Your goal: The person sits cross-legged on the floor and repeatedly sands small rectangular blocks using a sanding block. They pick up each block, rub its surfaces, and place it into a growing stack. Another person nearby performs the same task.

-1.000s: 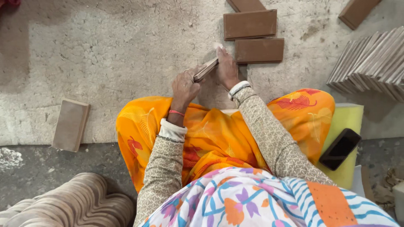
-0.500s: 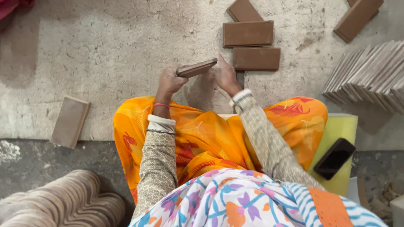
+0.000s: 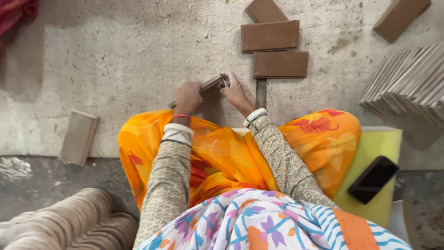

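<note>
A thin brown tile [image 3: 210, 85] is held edge-up above the concrete floor, just past my orange-draped knees. My left hand [image 3: 187, 97] grips its near left end. My right hand [image 3: 236, 92] grips the far right end, with a small pale object pressed against the tile's edge; I cannot tell what it is. Just beyond my right hand, three brown tiles [image 3: 280, 64] lie flat on the floor, and a narrow brown strip [image 3: 261, 94] stands on edge below them.
A fanned stack of pale tiles [image 3: 407, 81] lies at the right. One loose tile [image 3: 78, 137] lies at the left, another brown tile [image 3: 400, 17] at top right. A black phone [image 3: 373, 179] rests on a yellow foam cushion [image 3: 370, 153]. More stacked tiles [image 3: 60, 227] sit at bottom left.
The tile has turned between my hands and now tilts lower to the left. My view has shifted slightly, with both hands staying on the tile.
</note>
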Motion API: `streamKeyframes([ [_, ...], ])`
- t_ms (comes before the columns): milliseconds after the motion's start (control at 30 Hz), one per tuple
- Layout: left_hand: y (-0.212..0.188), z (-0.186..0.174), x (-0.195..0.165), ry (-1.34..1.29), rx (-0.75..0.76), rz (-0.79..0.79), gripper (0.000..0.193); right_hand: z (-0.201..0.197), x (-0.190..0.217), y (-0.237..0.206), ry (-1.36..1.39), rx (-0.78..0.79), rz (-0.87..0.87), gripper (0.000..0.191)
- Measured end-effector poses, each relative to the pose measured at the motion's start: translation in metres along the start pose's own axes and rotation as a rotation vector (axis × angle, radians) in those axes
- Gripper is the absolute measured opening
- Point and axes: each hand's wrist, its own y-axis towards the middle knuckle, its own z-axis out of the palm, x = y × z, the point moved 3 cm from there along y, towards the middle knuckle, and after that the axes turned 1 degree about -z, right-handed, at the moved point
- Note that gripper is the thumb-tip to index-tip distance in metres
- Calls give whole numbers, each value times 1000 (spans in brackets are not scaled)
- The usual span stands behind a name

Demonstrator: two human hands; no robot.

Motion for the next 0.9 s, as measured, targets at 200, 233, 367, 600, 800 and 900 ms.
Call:
streamKeyframes([
  [200,7,-7,-39,-250,-143,117,45,-2,33,-38,-272,-201,-477,80],
  [233,5,-10,-45,-354,-184,137,39,-1,45,-54,-373,-243,-531,74],
  [367,-2,-16,-67,-683,-248,184,8,8,87,-100,-626,-362,-549,69],
  [600,-2,-30,-84,-632,-385,248,31,-21,99,-83,-754,-379,-567,68],
  [800,-10,-51,-83,-629,-328,232,34,14,100,-102,-682,-393,-570,66],
  [900,-9,-39,-74,-665,-271,73,28,-2,107,-84,-456,-336,-258,46],
])
